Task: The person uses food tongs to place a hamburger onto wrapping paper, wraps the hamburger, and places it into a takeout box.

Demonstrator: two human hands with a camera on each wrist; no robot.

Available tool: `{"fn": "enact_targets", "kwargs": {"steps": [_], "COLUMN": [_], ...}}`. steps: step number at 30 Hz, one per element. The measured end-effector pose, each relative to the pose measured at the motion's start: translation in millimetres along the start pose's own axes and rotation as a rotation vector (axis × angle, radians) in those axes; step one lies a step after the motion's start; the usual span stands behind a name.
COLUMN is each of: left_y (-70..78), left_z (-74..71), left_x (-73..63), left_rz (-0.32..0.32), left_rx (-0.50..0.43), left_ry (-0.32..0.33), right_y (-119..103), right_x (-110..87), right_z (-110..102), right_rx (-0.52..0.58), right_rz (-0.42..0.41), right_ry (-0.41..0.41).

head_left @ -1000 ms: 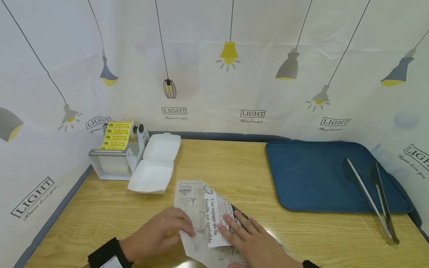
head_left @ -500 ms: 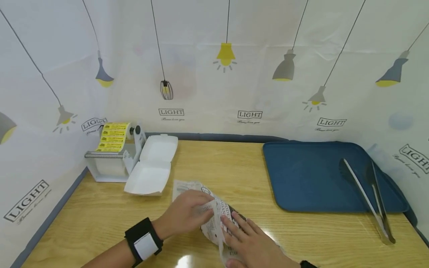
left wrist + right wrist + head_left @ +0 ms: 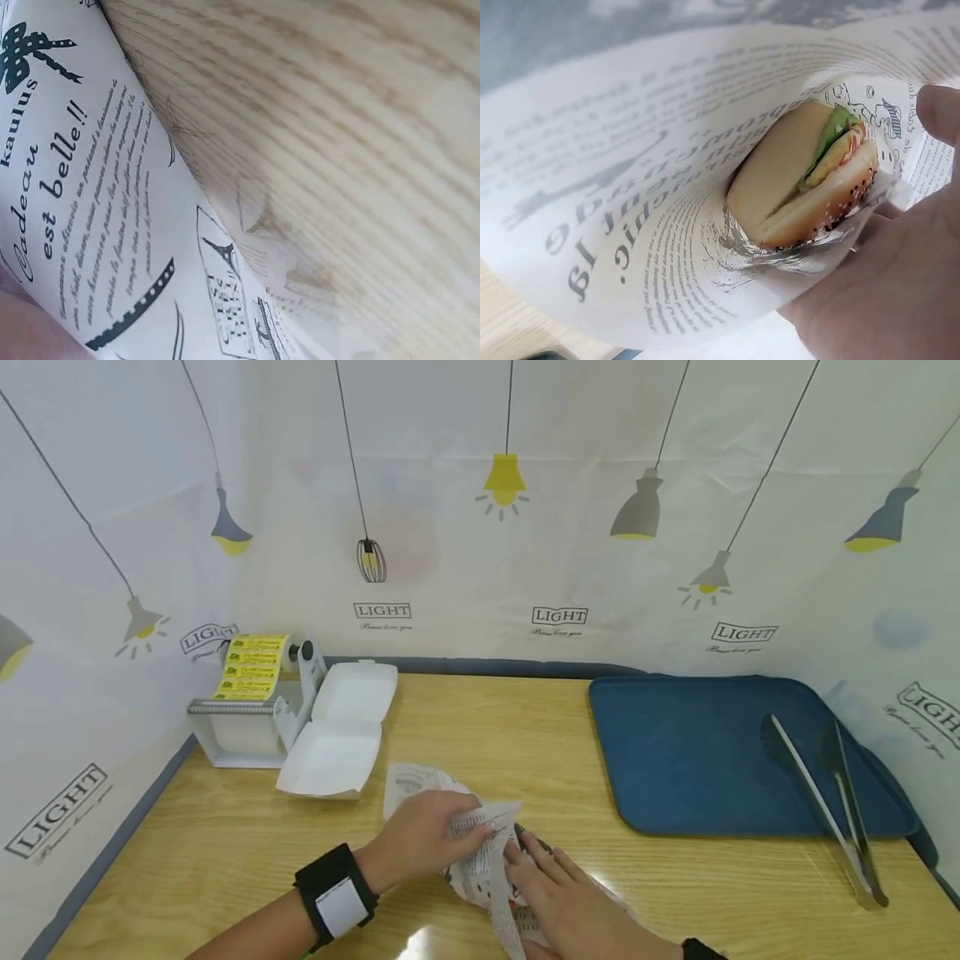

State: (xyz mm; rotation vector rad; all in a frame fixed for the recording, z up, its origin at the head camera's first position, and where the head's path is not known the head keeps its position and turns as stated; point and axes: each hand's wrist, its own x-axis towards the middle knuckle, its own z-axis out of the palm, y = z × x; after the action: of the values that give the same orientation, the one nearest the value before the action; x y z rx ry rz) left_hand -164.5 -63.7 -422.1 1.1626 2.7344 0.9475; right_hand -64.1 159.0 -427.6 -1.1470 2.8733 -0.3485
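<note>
Paper wrapper (image 3: 476,878) | left hand (image 3: 422,837) pinches flap (image 3: 503,815) | right hand (image 3: 572,892) against it, apparently flat

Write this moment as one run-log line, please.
left hand: pinches printed paper; right hand: rests on paper; sandwich: inside paper; white box: open; tongs: across tray edge
</note>
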Motion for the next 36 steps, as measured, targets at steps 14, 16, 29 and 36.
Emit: {"fn": "enact_targets", "kwargs": {"steps": [14,16,29,36], "left_y": [2.5,3.5,3.9,-4.8], "left_z": [2.9,3.5,6.3,6.8], "left_x": [0.5,0.2,-0.3,-0.8], "left_rz": [0.019,0.016,0.059,0.095], "left_rx": [0.135,0.159,0.209,0.152], "left_ry": [0.089,0.095,0.131,0.125], "right_y": [0.4,-0.3,-9.5,-3.7], "right_x": [-4.4,-4.5,-2.0,-7.6], "right_z": [-8.6,-13.4,-19.2,-12.7], "right_rx": [-0.103,-0.011,0.307,0.346], "right_rz": [-0.07,-0.023,0.318,0.328], "right_ry": [0.142,0.141,0.192,0.218]}}
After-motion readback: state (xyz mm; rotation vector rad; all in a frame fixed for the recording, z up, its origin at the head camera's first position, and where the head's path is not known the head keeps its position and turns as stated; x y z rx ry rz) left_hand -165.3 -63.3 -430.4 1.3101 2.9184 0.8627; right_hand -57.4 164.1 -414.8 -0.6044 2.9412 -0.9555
